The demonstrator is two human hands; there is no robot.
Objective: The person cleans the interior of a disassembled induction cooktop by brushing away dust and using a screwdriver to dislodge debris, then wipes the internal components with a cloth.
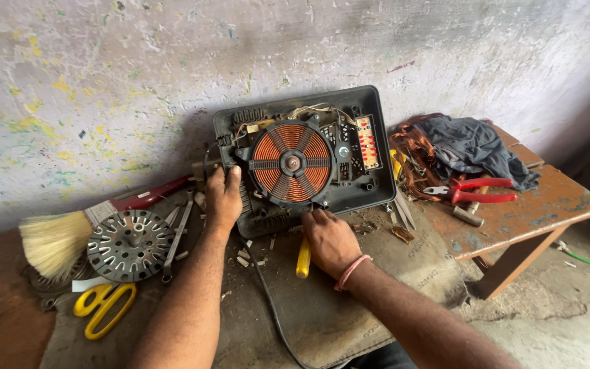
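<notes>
- Cooker (370, 130): opened induction unit, dark plastic shell, propped tilted against the wall (104, 82), lower edge on the bench (349, 301). It lies straight ahead of both hands, long axis running left-right.
- Coil (291, 162): round copper winding with black spokes, centre-left in the shell; a board with red parts (367, 142) sits to its right.
- Left hand (222, 198): fingers curled over the shell's left edge, gripping it, just beside the coil's left rim.
- Right hand (329, 239): closed around a screwdriver (302, 260); the yellow handle sticks out below the fist, the tip points up toward the shell's lower edge just under the coil. Tip itself is hidden by the fingers.
- Right hand is nearer the coil's bottom edge; left is nearer its side.
- Off to the left: brush (52, 242), slotted metal disc (130, 244), yellow scissors (104, 306), all well apart from the hands.
- Right: red pliers (476, 191) and dark cloth (476, 147) on a worn table (548, 212).
</notes>
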